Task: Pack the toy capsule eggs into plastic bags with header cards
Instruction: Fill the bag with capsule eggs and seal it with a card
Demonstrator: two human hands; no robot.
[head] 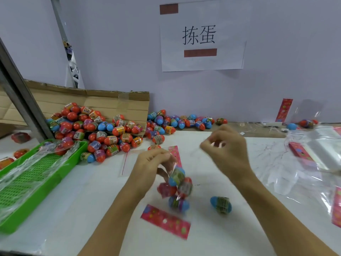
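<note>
The clear plastic bag [178,189] held several capsule eggs, red and blue with printed bands, and its pink header card [165,221] hung at the bottom, above the white table [92,200]. The left hand [152,166] pinched the bag's top with curled fingers. The right hand [226,145] was raised beside it, fingers curled; whether it held anything, I cannot tell. One blue egg [221,204] lay alone on the table, near the bag.

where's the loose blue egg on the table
In the head view, the loose blue egg lies on the white table, right of the filled bag hanging from the left hand.
</note>
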